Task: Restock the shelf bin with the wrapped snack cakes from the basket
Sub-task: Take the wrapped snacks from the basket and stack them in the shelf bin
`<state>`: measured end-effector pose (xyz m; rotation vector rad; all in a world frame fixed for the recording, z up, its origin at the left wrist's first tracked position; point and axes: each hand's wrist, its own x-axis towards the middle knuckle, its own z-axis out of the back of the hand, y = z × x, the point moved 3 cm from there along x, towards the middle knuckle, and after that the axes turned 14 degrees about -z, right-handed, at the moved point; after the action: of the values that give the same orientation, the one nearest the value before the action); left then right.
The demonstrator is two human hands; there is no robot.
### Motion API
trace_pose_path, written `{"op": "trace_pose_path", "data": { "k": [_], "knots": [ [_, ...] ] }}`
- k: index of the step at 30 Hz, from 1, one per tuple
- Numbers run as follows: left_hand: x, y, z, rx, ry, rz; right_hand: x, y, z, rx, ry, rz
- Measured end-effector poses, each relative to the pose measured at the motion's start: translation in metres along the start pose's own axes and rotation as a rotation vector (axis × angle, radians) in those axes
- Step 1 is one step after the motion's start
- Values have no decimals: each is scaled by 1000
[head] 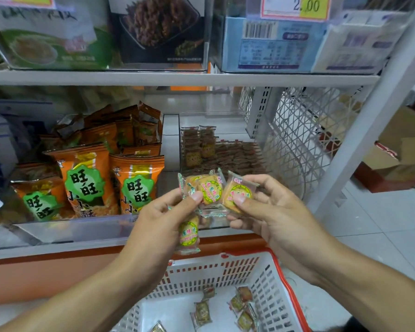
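Observation:
My left hand grips a small bunch of wrapped snack cakes with yellow-green round labels, thumb pressed on top, and another cake hangs below its fingers. My right hand pinches one wrapped cake beside that bunch. Both hands are in front of the clear shelf bin, which holds rows of the same kind of cakes. Below stands the white basket with a red rim, and several wrapped cakes lie on its floor.
Orange snack bags fill the bin to the left. A shelf above carries boxed goods and a price tag. A white mesh side panel and upright post bound the shelf on the right. Cardboard boxes sit on the tiled floor.

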<state>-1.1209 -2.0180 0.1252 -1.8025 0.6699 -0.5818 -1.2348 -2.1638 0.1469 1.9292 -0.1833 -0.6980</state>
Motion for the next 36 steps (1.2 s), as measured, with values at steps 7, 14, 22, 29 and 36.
{"op": "trace_pose_path", "data": {
  "k": [7,14,22,29,36],
  "knots": [
    [-1,9,-2,28,91,-15,-5,-25,-11,56,40,-209],
    [0,13,-1,66,97,13,-5,-17,-13,135,137,-183],
    [10,3,7,21,-31,-40,-4,3,-4,29,171,-121],
    [13,-3,10,319,111,-54,-12,33,7,-744,58,269],
    [7,-13,7,616,367,-25,-9,27,9,-916,181,109]
  ]
}}
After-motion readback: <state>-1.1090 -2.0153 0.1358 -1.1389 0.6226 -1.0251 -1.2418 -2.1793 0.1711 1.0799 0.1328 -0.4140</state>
